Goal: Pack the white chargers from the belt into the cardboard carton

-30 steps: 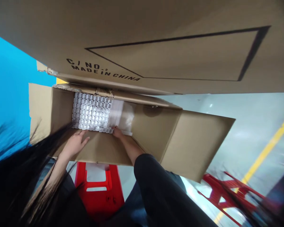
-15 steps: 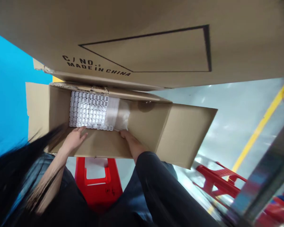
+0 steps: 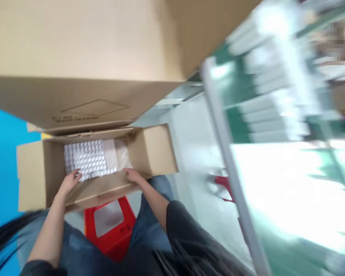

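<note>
My left hand (image 3: 70,180) reaches into an open cardboard box (image 3: 103,188), its fingers apart over the near left edge of a block of small clear plastic containers (image 3: 86,157). The containers stand packed in tight rows, with a short row running along the near side. My right hand (image 3: 132,175) is inside the box at the near end of a clear plastic bag (image 3: 122,153), fingers pressed together on what looks like its edge. Blur hides the fingertips. Between containers and bag lies a pale flat area (image 3: 110,151).
A large printed carton (image 3: 83,50) rises just behind the box. Open flaps (image 3: 160,149) stick out at both ends. A red plastic stool (image 3: 112,239) stands between my knees. On the right are a metal post (image 3: 227,142) and blurred stacks of white items (image 3: 266,115).
The view has swung and pulled back, bringing the right side of the room into sight. My left hand now reaches farther over the containers; my right hand stays by the plastic bag.
</note>
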Demonstrator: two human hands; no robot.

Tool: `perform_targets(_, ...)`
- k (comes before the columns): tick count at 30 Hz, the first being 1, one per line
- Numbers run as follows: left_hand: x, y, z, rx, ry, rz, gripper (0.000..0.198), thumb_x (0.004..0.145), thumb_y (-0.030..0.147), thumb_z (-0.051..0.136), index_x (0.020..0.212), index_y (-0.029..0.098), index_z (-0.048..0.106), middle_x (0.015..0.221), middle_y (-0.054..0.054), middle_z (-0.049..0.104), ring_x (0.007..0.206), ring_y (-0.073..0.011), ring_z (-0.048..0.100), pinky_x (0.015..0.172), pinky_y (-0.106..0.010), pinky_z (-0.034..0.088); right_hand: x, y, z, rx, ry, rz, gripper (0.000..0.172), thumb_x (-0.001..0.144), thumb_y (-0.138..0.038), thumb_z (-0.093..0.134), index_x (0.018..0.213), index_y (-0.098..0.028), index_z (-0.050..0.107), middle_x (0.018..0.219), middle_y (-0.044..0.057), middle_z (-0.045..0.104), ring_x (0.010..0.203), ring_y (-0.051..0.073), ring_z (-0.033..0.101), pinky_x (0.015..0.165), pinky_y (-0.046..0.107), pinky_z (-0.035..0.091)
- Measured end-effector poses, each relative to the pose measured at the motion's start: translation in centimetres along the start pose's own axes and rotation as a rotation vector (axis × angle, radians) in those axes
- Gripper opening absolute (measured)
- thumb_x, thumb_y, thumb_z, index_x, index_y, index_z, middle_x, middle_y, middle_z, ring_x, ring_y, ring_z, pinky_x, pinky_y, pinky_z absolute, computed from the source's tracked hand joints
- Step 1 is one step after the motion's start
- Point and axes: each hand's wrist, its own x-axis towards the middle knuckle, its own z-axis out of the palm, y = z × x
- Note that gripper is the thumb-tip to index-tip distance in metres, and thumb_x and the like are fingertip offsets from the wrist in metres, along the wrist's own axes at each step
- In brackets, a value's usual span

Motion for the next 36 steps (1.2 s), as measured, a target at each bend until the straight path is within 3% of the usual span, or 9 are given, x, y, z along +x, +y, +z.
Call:
perform_targets(3,-0.1,1.6,-0.5,-0.109,0.160,0.084,0.053,0.079,0.053,0.044,0.115,0.018,0.061,0.105,-0.011,0.073,0.099,-0.0287,0.070,0.090,-0.040,0.054,-4.6,0.0,-2.7,0.071,0.078,-0.094,0.043,0.079,-0.002,0.054,0.116,-0.017,0.071,0.115,0.006,0.072,0.100,0.015,0.068,0.092,0.022,0.049)
perform_targets(6,-1.2,7.0,-1.2,-0.219,0.236,0.242,0.056,0.078,0.059,0.045,0.114,0.018,0.059,0.105,-0.012,0.072,0.097,-0.0297,0.070,0.087,-0.043,0.056,-9.6,-2.0,-5.9,0.156,0.186,-0.360,0.041,0.086,-0.006,0.054,0.123,-0.016,0.067,0.115,0.007,0.071,0.099,0.016,0.068,0.092,0.025,0.050)
perform_targets(9,-4.5,16.4,-2.7,-0.273,0.303,0.495,0.057,0.080,0.060,0.048,0.118,0.019,0.057,0.111,-0.012,0.070,0.103,-0.0290,0.068,0.091,-0.044,0.055,-14.4,-7.0,-11.5,0.242,0.416,-0.649,0.038,0.091,-0.012,0.052,0.125,-0.020,0.064,0.114,0.005,0.071,0.096,0.014,0.066,0.089,0.025,0.050)
perform_targets(12,-8.6,27.6,-4.7,-0.209,0.456,0.743,0.047,0.085,0.053,0.050,0.118,0.021,0.058,0.118,-0.011,0.067,0.107,-0.0283,0.065,0.096,-0.044,0.052,-19.1,-12.2,-19.5,0.300,0.682,-0.867,0.038,0.093,-0.015,0.046,0.128,-0.020,0.061,0.116,0.005,0.068,0.098,0.013,0.064,0.088,0.023,0.049)
perform_targets(14,-11.0,34.5,-5.6,-0.178,0.567,0.901,0.040,0.086,0.047,0.051,0.114,0.020,0.059,0.115,-0.012,0.066,0.104,-0.0272,0.064,0.092,-0.042,0.053,-21.9,-13.4,-24.9,0.263,0.844,-0.928,0.040,0.094,-0.014,0.042,0.130,-0.021,0.059,0.112,0.004,0.067,0.099,0.013,0.062,0.089,0.023,0.049)
perform_targets(18,-13.9,45.8,-5.7,-0.122,0.646,1.184,0.038,0.089,0.040,0.053,0.122,0.020,0.057,0.121,-0.012,0.062,0.113,-0.0251,0.059,0.093,-0.038,0.054,-24.8,-8.2,-32.5,0.137,1.215,-0.744,0.041,0.091,-0.011,0.041,0.127,-0.016,0.060,0.117,0.009,0.062,0.108,0.018,0.057,0.098,0.029,0.046)
perform_targets(23,-14.5,56.0,-5.0,0.164,0.717,1.254,0.037,0.095,0.033,0.045,0.128,0.021,0.057,0.136,-0.009,0.057,0.129,-0.0255,0.046,0.112,-0.043,0.039,-23.2,1.3,-34.4,-0.021,1.382,-0.301,0.047,0.090,-0.030,0.057,0.133,-0.012,0.057,0.133,0.016,0.054,0.121,0.030,0.047,0.106,0.045,0.040)
perform_targets(29,-12.2,62.4,-3.2,0.279,0.710,1.021,0.045,0.095,0.037,0.047,0.134,0.018,0.058,0.150,-0.014,0.044,0.139,-0.0344,0.035,0.112,-0.052,0.035,-21.5,4.0,-33.1,-0.078,1.249,-0.196,0.050,0.091,-0.030,0.054,0.139,-0.018,0.052,0.146,0.013,0.045,0.123,0.032,0.045,0.094,0.042,0.049)
perform_targets(36,-8.4,61.7,-3.2,0.162,0.597,1.170,0.039,0.094,0.036,0.045,0.123,0.021,0.067,0.145,-0.011,0.050,0.140,-0.0275,0.035,0.120,-0.048,0.023,-20.8,4.9,-33.6,0.083,1.194,-0.327,0.049,0.090,-0.021,0.049,0.139,-0.020,0.049,0.146,0.011,0.043,0.126,0.024,0.048,0.101,0.037,0.048)
